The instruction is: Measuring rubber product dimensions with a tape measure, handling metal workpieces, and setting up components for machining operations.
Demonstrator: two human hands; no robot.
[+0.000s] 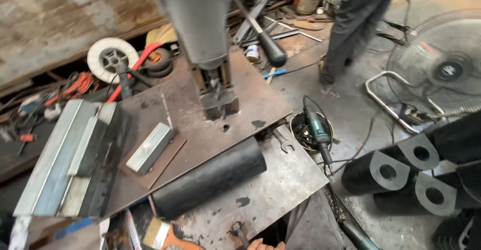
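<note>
1 hand point(263, 244) at bottom edge, mostly cut off, grip can't tell, near small clamp point(239, 232). Black cylinder point(209, 177) at ctr on steel plate point(280, 185); drill press head point(200, 19) at top.

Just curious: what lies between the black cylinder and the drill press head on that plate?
Only bare rusty plate with a small hole, seen from the head view.

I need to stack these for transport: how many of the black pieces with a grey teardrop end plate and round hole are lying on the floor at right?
3: upper end plate, left end plate, lower end plate. More may lie hidden past the right edge.
</note>
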